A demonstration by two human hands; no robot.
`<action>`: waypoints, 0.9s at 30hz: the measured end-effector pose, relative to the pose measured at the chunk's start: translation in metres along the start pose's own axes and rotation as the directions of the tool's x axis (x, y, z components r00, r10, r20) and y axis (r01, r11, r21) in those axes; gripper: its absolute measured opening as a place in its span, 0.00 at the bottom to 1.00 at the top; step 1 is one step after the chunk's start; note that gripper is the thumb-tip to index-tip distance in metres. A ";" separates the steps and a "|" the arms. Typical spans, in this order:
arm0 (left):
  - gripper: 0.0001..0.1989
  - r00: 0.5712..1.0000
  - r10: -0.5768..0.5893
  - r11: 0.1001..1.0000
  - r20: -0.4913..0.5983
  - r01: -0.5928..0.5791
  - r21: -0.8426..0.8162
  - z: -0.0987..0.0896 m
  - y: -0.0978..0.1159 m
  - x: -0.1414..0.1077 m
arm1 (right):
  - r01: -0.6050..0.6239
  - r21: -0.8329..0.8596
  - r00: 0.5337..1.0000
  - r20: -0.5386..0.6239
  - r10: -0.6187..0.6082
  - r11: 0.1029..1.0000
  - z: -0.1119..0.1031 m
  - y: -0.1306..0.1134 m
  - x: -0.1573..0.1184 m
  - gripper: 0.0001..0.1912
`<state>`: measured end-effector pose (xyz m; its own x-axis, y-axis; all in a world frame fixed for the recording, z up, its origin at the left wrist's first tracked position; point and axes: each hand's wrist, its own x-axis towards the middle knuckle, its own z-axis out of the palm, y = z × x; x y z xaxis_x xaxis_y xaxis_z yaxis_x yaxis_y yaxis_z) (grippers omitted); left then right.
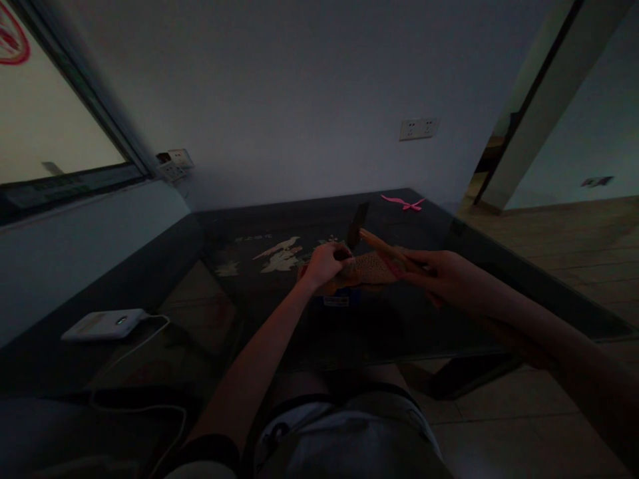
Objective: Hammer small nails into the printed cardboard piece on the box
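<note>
My right hand (434,276) is wrapped round the light wooden handle of a hammer (377,243). The hammer's long dark head (358,225) is raised just above and behind my left hand (327,261). The left fingers are pinched together over a brown, speckled flat piece (374,267); whatever they hold is too dark and small to make out. Under the front edge of that piece a blue item with a white printed label (336,301) shows. The two hands are apart, with the speckled piece between them.
The dark glossy table (279,319) carries a pale bird-like print. A pink ribbon-like strip (407,203) lies at the back right. At the left a white power bank (104,324) trails a white cable (150,336). Behind stands a wall with sockets (418,129).
</note>
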<state>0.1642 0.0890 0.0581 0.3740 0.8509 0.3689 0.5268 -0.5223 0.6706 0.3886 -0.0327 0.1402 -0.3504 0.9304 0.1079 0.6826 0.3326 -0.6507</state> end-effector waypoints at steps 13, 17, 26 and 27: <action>0.08 1.000 -0.008 1.000 0.005 0.008 0.013 -0.002 0.003 0.000 | -0.023 0.085 1.000 -0.015 0.024 0.996 0.009 0.006 -0.004 0.22; 0.07 1.000 0.003 1.000 -0.002 -0.003 0.010 -0.002 0.003 -0.001 | -0.028 0.109 0.999 -0.016 0.030 0.994 0.010 0.008 -0.007 0.22; 0.09 0.999 -0.024 0.977 -0.044 0.014 -0.212 -0.004 0.002 0.002 | -0.100 0.272 0.986 -0.099 0.131 0.957 0.016 0.017 -0.026 0.24; 0.10 0.997 -0.040 0.967 -0.064 0.022 -0.255 -0.006 0.002 0.003 | -0.126 0.314 0.977 -0.126 0.173 0.941 0.016 0.019 -0.032 0.25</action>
<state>0.1623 0.0910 0.0647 0.3026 0.8730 0.3825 0.3231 -0.4715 0.8205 0.4021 -0.0583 0.1124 -0.1430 0.9858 0.0879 0.4850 0.1473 -0.8620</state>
